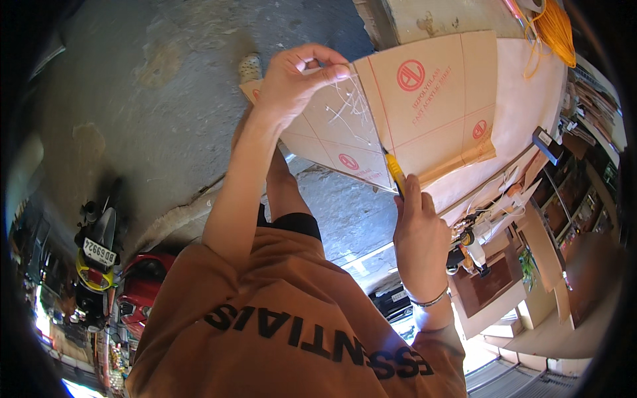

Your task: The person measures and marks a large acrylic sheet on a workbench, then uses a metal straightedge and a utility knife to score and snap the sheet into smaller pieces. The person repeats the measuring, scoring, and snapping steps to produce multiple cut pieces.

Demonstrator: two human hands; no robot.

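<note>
My left hand (295,86) has its thumb and fingers closed on the top edge of a brown paper-covered sheet (438,106) with red printed marks and grid lines. Thin white strands (348,106) hang in a tangle below my thumb, over the sheet's left part. My right hand (419,239) grips a yellow utility knife (395,166), its tip at the lengthwise seam or cut line that runs down the sheet from my left hand. The sheet's right part lies over a pale board (521,99); its left part reaches out above the floor.
A bundle of orange cord (551,30) lies at top right. Stacked boards and cartons (537,259), tools and clutter line the right. A motorbike (96,245) and a red vehicle (142,285) stand on the concrete floor (133,99) at left. My foot (249,66) shows beyond the sheet.
</note>
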